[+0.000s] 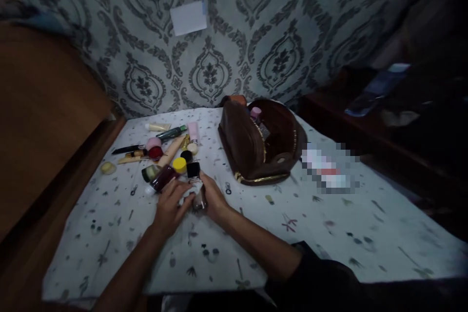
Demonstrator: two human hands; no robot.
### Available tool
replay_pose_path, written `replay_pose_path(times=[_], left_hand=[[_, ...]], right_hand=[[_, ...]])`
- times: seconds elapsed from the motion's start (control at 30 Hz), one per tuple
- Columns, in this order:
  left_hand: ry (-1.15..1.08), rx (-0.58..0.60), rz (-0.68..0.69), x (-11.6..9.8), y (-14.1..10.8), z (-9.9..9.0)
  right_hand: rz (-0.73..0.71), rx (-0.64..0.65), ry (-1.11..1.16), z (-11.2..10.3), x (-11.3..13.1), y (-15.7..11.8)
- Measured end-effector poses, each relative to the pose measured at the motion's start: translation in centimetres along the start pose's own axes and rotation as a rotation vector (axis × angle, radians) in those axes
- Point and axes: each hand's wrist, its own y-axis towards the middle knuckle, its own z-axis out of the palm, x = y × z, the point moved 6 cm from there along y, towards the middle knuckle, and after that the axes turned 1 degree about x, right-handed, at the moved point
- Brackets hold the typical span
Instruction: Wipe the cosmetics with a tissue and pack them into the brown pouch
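A small glass bottle with a black cap [199,199], like a perfume bottle, is between my two hands just above the near side of the table. My right hand [216,202] is wrapped round its right side. From the left, the thumb and fingertips of my left hand [171,207] close against the bottle. Just beyond my left hand lies a dark red bottle [163,178], beside a jar with a yellow lid [179,165]. An open brown zip bag [241,141] stands to the right, with a pink-capped item [255,113] inside.
Several cosmetics lie at the back left, among them a pink tube [192,131], a green tube [171,132], a red jar [155,153] and a black pencil [127,149]. A blurred-out item [329,168] lies right of the bag. A wooden panel [47,122] borders the table [120,253].
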Motion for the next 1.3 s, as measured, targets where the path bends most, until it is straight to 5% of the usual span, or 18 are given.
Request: replay_pose_path(times=[0.3,0.7,0.97,1.3], left_hand=[[0.014,0.021,-0.057,0.3,0.0,0.4],[-0.016,-0.119,-0.180,0.7,0.4,-1.3],[-0.100,-0.236,-0.406,2.9,-0.1,-2.5],[-0.156,-0.230,-0.334,2.6,0.2,-2.3]], right_hand=[[-0.078,-0.025,-0.104,0.6,1.1,-0.8],[-0.071,0.222,-0.348,2.6,1.1,-1.8],[-0.111,0.322,-0.606,3.0,1.2,-2.5],[0.031,0.312,-0.334,3.1,0.4,-2.5]])
